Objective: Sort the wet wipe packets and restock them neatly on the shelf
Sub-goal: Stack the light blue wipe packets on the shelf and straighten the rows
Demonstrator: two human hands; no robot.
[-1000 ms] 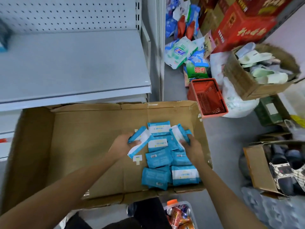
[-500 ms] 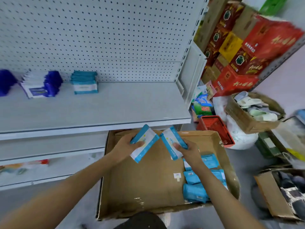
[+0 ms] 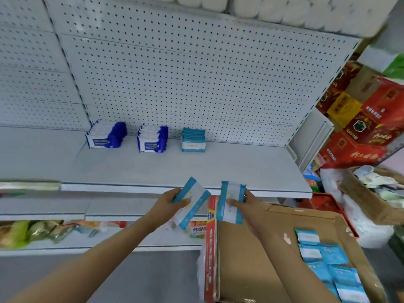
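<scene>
My left hand [image 3: 168, 203] grips a light-blue-and-white wet wipe packet [image 3: 192, 202], tilted, just below the front edge of the grey shelf [image 3: 196, 169]. My right hand [image 3: 247, 204] holds a second such packet [image 3: 229, 203] nearly upright beside it. At the back of the shelf stand two rows of dark-blue packets [image 3: 107, 135] [image 3: 153, 138] and one stack of light-blue packets [image 3: 193, 139]. Several more light-blue packets [image 3: 328, 265] lie in the cardboard box [image 3: 251, 259] at lower right.
A white pegboard [image 3: 185, 73] backs the shelf. Lower shelves hold snack bags [image 3: 32, 232]. Red cartons [image 3: 360, 138], a red basket [image 3: 325, 202] and a cardboard box of slippers [image 3: 376, 193] crowd the right side.
Both hands lifted one packet each out of the box and rose to the shelf's front edge. The view swung up from the box to the shelf.
</scene>
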